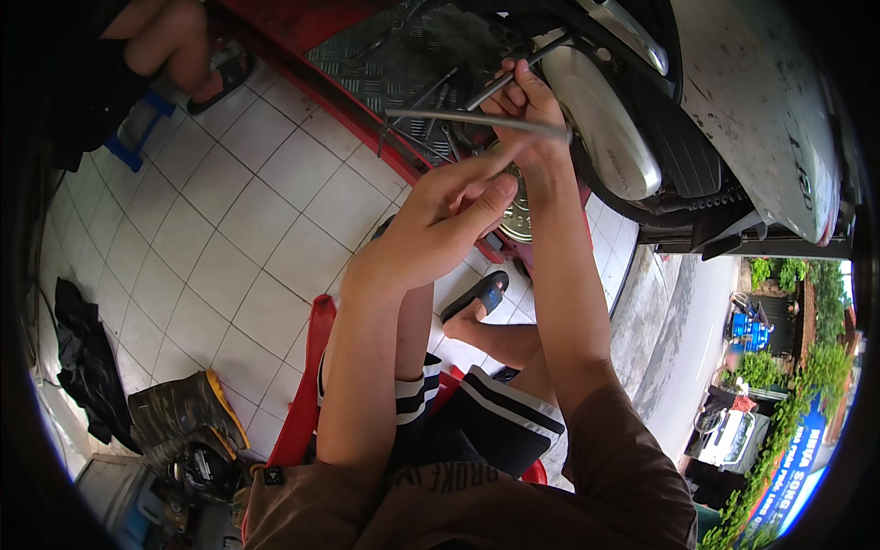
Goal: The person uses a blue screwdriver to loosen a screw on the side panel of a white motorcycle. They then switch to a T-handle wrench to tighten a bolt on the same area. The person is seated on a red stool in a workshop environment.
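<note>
One metal rod (483, 95) in closed right hand (530, 99), grip unclear in left hand (440, 220), motorcycle (600, 124) alongside

Matt-gray mtl bars (445, 116), smooth satin mtl cover (600, 126), rough mtl tread plate (463, 50), semi-gloss flr tiles (240, 240)

One fisheye view looks steeply down from the person's head, over the brown shirt (440, 513) and striped shorts (495, 435). The left hand (431, 225) and right hand (527, 105) stand near, upper centre; the floor (220, 257) and street (665, 330) lie farther off, bending toward the dark round rim.
</note>
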Demonstrator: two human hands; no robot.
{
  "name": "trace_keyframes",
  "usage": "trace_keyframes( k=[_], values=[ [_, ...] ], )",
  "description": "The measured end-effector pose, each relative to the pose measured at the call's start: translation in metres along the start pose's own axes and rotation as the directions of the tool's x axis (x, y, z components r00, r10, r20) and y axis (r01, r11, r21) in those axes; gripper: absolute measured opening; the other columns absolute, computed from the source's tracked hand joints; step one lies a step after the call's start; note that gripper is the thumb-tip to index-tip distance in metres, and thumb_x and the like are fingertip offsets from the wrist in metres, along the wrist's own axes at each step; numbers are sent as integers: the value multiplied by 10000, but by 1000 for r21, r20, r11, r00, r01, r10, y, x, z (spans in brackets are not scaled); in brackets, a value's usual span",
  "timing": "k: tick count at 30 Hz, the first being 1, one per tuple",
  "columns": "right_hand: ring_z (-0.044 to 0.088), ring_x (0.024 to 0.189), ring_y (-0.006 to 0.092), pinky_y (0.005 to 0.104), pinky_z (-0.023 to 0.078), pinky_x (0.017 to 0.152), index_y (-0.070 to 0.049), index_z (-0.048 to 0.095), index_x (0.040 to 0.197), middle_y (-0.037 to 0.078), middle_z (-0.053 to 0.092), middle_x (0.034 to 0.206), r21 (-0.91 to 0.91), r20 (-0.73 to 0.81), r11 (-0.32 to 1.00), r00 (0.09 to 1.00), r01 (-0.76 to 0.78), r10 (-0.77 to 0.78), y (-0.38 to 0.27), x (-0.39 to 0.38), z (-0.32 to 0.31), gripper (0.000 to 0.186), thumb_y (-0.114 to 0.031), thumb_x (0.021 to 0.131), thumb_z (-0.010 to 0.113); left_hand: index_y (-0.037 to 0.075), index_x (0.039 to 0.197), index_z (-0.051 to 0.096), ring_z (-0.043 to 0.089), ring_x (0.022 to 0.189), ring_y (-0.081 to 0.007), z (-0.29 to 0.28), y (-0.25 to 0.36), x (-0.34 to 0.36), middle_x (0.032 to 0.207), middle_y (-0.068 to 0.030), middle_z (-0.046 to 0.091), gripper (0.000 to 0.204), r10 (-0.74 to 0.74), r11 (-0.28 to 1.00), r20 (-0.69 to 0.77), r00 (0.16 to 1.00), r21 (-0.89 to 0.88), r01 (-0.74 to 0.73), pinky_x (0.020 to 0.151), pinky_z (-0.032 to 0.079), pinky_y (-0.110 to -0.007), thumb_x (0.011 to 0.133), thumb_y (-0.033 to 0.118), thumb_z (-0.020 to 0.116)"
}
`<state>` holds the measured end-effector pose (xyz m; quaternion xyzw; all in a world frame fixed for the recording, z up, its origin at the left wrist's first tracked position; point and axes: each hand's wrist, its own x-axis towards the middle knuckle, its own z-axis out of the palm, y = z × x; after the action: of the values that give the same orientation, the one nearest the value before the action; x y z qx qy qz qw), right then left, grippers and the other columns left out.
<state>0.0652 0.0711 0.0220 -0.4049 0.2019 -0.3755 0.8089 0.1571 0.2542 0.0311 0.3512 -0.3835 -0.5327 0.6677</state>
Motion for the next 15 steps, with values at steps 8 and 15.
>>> trace_keyframes(
  k=[8,15],
  values=[
    [260,547,86,249,264,536,-25,556,926,-47,300,579,13,-120,1000,993,-12,14,-7,-1,-4,188,-193,1001,521,39,1483,333,385,563,-44,-19,-5,-1,576,31,428,599,-183,939,68,981,308,154,536,310,-214,961,197,581],
    [258,561,92,251,274,551,-15,555,921,-60,285,590,10,-179,1000,984,-7,8,-7,-1,0,183,-177,996,515,19,1446,410,387,569,-48,-6,-6,4,605,28,437,534,-59,960,-299,952,244,136,514,321,-225,959,165,574]
  ],
)
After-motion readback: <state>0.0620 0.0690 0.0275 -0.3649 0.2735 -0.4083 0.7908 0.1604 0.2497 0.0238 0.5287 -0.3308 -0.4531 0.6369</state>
